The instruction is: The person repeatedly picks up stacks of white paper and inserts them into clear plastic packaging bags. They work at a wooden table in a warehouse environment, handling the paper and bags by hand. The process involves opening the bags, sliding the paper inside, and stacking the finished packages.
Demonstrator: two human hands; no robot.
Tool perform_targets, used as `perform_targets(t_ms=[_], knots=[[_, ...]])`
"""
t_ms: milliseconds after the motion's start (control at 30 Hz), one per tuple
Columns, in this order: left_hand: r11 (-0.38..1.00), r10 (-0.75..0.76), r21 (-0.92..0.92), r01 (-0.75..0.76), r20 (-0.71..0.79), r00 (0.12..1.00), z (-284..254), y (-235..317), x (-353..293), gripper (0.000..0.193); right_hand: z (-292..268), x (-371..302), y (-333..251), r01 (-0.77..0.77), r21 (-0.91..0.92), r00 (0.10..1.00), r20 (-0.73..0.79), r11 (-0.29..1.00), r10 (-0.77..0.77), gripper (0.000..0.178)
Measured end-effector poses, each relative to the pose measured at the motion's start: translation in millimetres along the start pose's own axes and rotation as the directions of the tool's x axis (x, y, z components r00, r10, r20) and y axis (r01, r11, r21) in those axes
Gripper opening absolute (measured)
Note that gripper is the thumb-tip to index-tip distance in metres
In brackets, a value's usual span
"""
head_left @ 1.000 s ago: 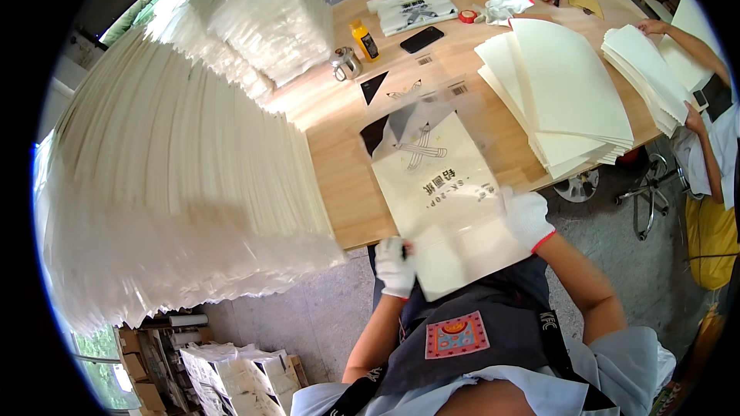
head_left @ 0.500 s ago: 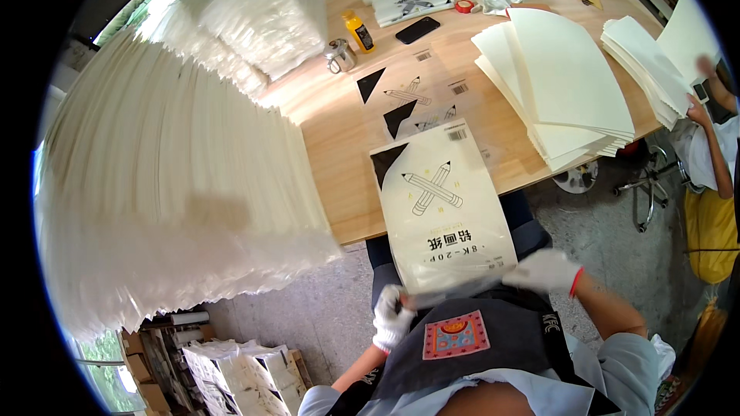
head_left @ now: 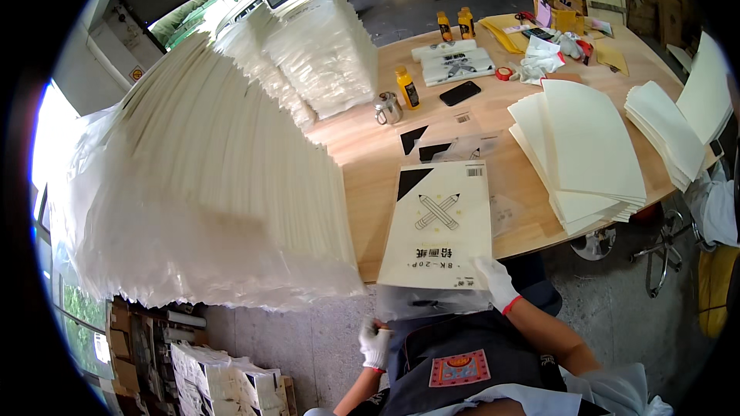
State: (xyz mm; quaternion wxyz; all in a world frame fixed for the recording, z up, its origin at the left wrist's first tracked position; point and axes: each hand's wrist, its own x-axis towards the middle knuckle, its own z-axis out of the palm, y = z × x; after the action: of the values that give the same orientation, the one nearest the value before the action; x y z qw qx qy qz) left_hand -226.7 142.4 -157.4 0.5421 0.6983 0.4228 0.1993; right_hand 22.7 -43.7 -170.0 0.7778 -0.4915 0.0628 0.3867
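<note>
A pack of drawing paper (head_left: 439,235) in a clear printed plastic bag lies tilted over the table's near edge, with crossed pencils and a black corner on its front. Its clear plastic flap (head_left: 432,302) hangs toward my apron. At the flap's left corner, my left hand (head_left: 375,345), in a white glove, has its fingers curled closed on the plastic. My right hand (head_left: 497,286), gloved too, grips the pack's lower right edge; its undermost fingers are hidden. Beyond the pack, more printed clear bags (head_left: 459,146) lie flat on the table.
Tall stacks of filled bags (head_left: 231,185) crowd the left side. Fanned cream paper sheets (head_left: 590,146) lie to the right. Farther back are a phone (head_left: 460,93), an orange bottle (head_left: 407,88), a metal mug (head_left: 388,109) and red tape (head_left: 503,73). Another person's sleeve (head_left: 711,204) shows at far right.
The view has tipped up, showing more of the room. My left hand has drawn away from the pack, toward the lower left. My right hand has moved up along the pack's right edge.
</note>
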Motion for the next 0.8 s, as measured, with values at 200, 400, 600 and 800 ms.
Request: perform_targets(t_ms=[200, 400, 600, 800], knots=[[0.776, -0.181, -0.380, 0.503, 0.629, 0.756, 118.2, 79.7, -15.4, 0.020, 1.6, 23.9, 24.4, 0.177, -0.322, 0.980, -0.027, 0.930, -0.196, 0.044], [0.894, 0.445, -0.232, -0.382, 0.544, 0.711, 124.9, 74.1, -11.4, 0.016, 12.3, 0.3, -11.9, 0.141, -0.436, 0.987, -0.011, 0.889, -0.162, 0.039], [1.000, -0.028, 0.027, 0.010, 0.831, 0.556, 50.9, 43.0, 7.1, 0.015, -34.5, 2.8, -42.4, 0.109, -0.144, 0.985, 0.148, 0.984, -0.087, 0.031], [0.562, -0.344, -0.572, 0.597, 0.494, 0.798, 16.5, -57.2, 69.7, 0.016, -96.0, -68.7, -62.4, -0.278, -0.776, 0.737, 0.206, 0.567, 0.643, 0.027]])
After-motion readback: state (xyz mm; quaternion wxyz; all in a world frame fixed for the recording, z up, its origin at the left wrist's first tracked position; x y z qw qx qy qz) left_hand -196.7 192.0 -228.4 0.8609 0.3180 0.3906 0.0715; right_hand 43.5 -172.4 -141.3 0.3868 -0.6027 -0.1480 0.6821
